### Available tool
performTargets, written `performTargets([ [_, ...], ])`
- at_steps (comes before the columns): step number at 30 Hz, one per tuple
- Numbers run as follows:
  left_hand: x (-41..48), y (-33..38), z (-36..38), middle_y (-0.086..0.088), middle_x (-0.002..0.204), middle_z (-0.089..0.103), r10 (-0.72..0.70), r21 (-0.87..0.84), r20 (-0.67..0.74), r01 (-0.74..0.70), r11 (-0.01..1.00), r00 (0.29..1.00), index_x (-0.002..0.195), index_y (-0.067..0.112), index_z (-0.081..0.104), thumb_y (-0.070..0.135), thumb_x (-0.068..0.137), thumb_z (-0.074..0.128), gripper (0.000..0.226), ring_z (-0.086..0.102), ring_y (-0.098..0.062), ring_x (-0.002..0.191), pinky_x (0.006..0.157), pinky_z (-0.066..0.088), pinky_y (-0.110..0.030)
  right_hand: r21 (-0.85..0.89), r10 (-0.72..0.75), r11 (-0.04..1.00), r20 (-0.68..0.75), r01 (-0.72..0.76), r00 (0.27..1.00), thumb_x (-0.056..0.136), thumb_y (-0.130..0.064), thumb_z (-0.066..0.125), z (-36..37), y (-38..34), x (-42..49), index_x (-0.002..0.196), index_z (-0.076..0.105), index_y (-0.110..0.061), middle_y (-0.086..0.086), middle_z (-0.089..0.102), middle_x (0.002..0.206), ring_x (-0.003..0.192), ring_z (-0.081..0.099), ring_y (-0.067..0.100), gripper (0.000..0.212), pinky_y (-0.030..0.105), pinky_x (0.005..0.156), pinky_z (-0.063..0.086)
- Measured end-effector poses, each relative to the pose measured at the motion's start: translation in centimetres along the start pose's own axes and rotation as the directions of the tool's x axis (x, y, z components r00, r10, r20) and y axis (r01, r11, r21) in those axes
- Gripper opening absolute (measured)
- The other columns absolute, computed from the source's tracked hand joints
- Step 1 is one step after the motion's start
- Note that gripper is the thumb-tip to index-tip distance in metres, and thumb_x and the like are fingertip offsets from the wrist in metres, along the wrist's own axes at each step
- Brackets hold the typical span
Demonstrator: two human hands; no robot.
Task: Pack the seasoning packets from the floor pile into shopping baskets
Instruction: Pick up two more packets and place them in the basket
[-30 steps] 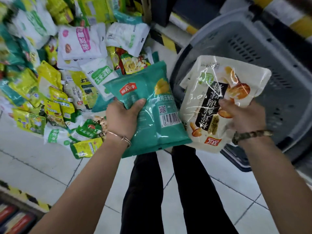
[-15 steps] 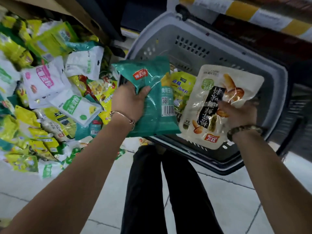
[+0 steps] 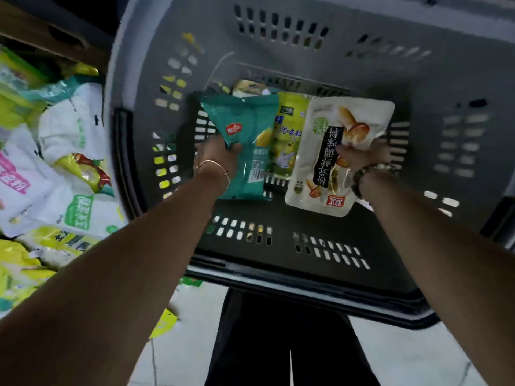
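Teal seasoning packet (image 3: 245, 140) is being gripped by left hand (image 3: 217, 154), white packet (image 3: 342, 162) by right hand (image 3: 359, 157), both hovering inside basket (image 3: 418, 79) at 12 o'clock; placing step, release likely coming next.

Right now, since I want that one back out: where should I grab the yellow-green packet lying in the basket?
Grip the yellow-green packet by its far short edge, from above, I'd say: it seems to lie flat in the basket, and the teal packet in the left hand and white packet in the right hand cover its long sides.
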State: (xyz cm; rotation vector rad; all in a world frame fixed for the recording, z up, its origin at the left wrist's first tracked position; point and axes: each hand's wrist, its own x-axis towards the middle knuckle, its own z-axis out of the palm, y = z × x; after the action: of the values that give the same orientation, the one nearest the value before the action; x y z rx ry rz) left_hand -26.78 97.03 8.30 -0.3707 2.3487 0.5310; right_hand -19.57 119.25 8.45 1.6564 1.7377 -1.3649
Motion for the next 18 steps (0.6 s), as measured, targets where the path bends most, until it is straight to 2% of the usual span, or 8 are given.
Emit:
performTargets([
  [3, 2.6, -1.5, 2.1, -0.020, 0.116, 0.063, 0.010, 0.026, 0.043, -0.011, 1.000, 0.999, 0.115, 0.001, 0.063, 0.023, 0.091, 0.057, 0.033, 0.058, -0.033, 0.110, 0.086, 0.044, -0.033, 0.095, 0.048, 0.994, 0.005, -0.048, 0.999, 0.077, -0.017, 0.075, 1.6, 1.5, 2.5, 0.117, 0.059, -0.014, -0.004, 0.061, 0.107, 0.100, 0.057, 0.015, 0.044, 0.038, 0.089, 0.048],
  [6, 5.1, -2.5, 3.5, -0.019, 0.111, 0.065, -0.028, -0.112, 0.058, 0.034, 0.993, 0.998, 0.113, -0.001, 0.063, 0.018, 0.089, 0.062, 0.031, 0.059, -0.030, 0.107, 0.084, 0.045, -0.030, 0.125, 0.037, 0.991, 0.007, -0.038, 0.999, 0.071, -0.016, 0.079, 3.0, 3.3, 4.7, 0.103, 0.065, -0.017, 0.000, 0.068, 0.106, 0.098, 0.064, 0.021, 0.036, 0.044, 0.088, 0.052],
  [9, 6.6, -2.8, 4.4, -0.020, 0.112, 0.064, -0.068, -0.192, 0.076, 0.082, 0.978, 0.995, 0.113, -0.004, 0.062, 0.016, 0.088, 0.063, 0.032, 0.059, -0.027, 0.103, 0.082, 0.044, -0.028, 0.133, 0.000, 0.991, 0.019, -0.002, 1.000, 0.078, -0.011, 0.074, 4.2, 4.3, 5.7, 0.108, 0.063, -0.011, -0.001, 0.065, 0.102, 0.093, 0.063, 0.017, 0.032, 0.033, 0.079, 0.051],
  [11, 7.4, -2.9, 4.8, -0.019, 0.114, 0.063, -0.072, -0.229, 0.066, 0.085, 0.970, 0.995, 0.114, -0.003, 0.062, 0.016, 0.088, 0.063, 0.032, 0.059, -0.027, 0.104, 0.083, 0.044, -0.027, 0.085, -0.042, 0.996, 0.022, 0.040, 0.999, 0.079, -0.014, 0.073, 5.1, 5.0, 6.5, 0.108, 0.063, -0.011, -0.002, 0.062, 0.097, 0.090, 0.060, 0.016, 0.030, 0.028, 0.075, 0.046],
  [14, 8.0, -3.1, 5.5, -0.017, 0.114, 0.063, -0.066, -0.266, 0.065, 0.081, 0.961, 0.996, 0.116, -0.003, 0.061, 0.014, 0.089, 0.062, 0.032, 0.059, -0.028, 0.108, 0.082, 0.044, -0.025, -0.004, -0.090, 0.996, 0.034, 0.090, 0.995, 0.077, -0.020, 0.075, 6.2, 5.8, 7.4, 0.104, 0.064, -0.014, -0.002, 0.062, 0.094, 0.089, 0.061, 0.017, 0.029, 0.029, 0.078, 0.048],
  [16, 8.1, -3.4, 6.1, -0.017, 0.115, 0.062, -0.061, -0.253, 0.047, 0.071, 0.965, 0.997, 0.116, -0.004, 0.060, 0.014, 0.089, 0.062, 0.033, 0.057, -0.027, 0.110, 0.081, 0.042, -0.024, -0.054, -0.097, 0.993, 0.062, 0.101, 0.993, 0.077, -0.020, 0.075, 6.9, 6.3, 8.1, 0.103, 0.064, -0.014, -0.002, 0.062, 0.095, 0.090, 0.060, 0.016, 0.029, 0.029, 0.080, 0.049],
  [18, 8.2, -3.8, 6.7, -0.016, 0.113, 0.063, -0.069, -0.269, 0.030, 0.074, 0.960, 0.997, 0.115, -0.005, 0.061, 0.015, 0.087, 0.065, 0.034, 0.058, -0.027, 0.108, 0.086, 0.044, -0.028, -0.125, -0.113, 0.985, 0.076, 0.122, 0.991, 0.078, -0.022, 0.074, 7.4, 6.6, 8.6, 0.108, 0.064, -0.011, -0.001, 0.064, 0.102, 0.094, 0.058, 0.015, 0.033, 0.025, 0.079, 0.045],
])
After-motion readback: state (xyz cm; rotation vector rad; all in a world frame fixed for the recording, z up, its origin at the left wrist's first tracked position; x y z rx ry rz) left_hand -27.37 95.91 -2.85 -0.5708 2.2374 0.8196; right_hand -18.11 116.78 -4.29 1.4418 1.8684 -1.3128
